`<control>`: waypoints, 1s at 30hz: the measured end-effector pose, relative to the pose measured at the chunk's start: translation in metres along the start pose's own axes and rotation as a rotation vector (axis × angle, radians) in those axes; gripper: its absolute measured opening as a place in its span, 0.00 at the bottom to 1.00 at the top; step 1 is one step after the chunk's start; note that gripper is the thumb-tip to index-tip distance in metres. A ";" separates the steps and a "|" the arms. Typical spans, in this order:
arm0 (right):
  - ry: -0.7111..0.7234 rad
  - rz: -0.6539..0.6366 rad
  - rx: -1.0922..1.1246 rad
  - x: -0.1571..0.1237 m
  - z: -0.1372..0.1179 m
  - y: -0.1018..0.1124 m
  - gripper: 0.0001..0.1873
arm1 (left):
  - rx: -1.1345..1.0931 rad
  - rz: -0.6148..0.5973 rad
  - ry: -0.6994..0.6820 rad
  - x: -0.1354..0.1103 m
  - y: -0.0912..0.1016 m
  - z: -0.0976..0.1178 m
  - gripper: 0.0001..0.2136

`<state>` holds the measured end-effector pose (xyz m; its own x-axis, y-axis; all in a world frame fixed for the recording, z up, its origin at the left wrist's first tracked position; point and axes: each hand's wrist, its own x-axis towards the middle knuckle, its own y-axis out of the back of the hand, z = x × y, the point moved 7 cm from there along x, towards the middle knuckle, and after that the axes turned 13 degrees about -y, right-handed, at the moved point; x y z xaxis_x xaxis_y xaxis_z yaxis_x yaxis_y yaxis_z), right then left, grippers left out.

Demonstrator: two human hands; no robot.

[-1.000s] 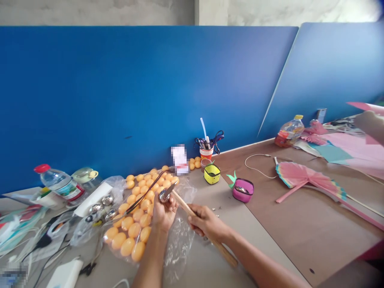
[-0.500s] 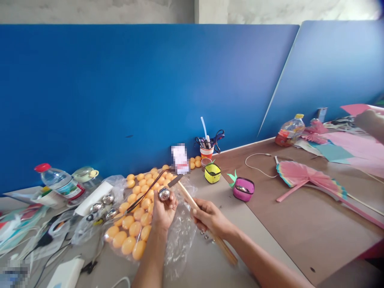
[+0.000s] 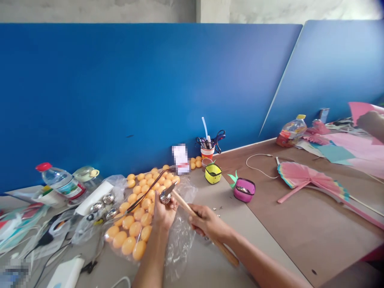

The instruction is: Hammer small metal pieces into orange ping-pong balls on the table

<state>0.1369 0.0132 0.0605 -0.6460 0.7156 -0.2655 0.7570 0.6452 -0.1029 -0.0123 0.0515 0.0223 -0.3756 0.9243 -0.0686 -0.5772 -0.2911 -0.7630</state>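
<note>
My left hand [image 3: 165,216] is wrapped round a shiny silver ball [image 3: 164,198], held up over the table. My right hand [image 3: 208,221] grips a hammer [image 3: 183,202] by its wooden handle, which slants up to the left. Its dark, narrow head lies over the ball and seems to touch it. A few tiny shiny pieces lie on the table behind and under my right hand. Beneath and left of my left hand is a clear plastic bag [image 3: 180,244] with many orange balls [image 3: 135,229] that look like table tennis balls.
Ahead stand a yellow pouch [image 3: 213,175], a purple pouch [image 3: 244,193] and a cup of pens [image 3: 207,152]. Left are a bottle [image 3: 64,185], more silver balls [image 3: 108,198] and cables. Right lies a pink fan-shaped piece [image 3: 300,175]; another person's hand [image 3: 372,123] holds pink sheet material.
The hammer's head has come down and left onto the silver ball, my right hand moving with it. My left hand stays nearly still. The other person's hand has shifted slightly.
</note>
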 end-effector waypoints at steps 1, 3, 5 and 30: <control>-0.008 -0.002 -0.032 -0.001 0.000 -0.001 0.16 | 0.008 0.042 -0.001 0.001 0.003 0.000 0.20; 0.006 -0.014 -0.039 -0.002 -0.003 -0.003 0.16 | 0.004 0.053 -0.005 0.001 0.004 0.000 0.20; 0.035 -0.014 0.010 -0.003 -0.005 -0.002 0.18 | -0.018 -0.016 -0.003 0.000 -0.002 0.001 0.20; 0.046 0.032 0.112 0.000 0.001 0.008 0.20 | -0.195 -0.101 -0.059 0.011 0.005 0.000 0.16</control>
<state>0.1431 0.0184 0.0585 -0.6232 0.7486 -0.2263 0.7819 0.5898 -0.2020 -0.0200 0.0604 0.0175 -0.3685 0.9284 0.0477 -0.4650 -0.1397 -0.8742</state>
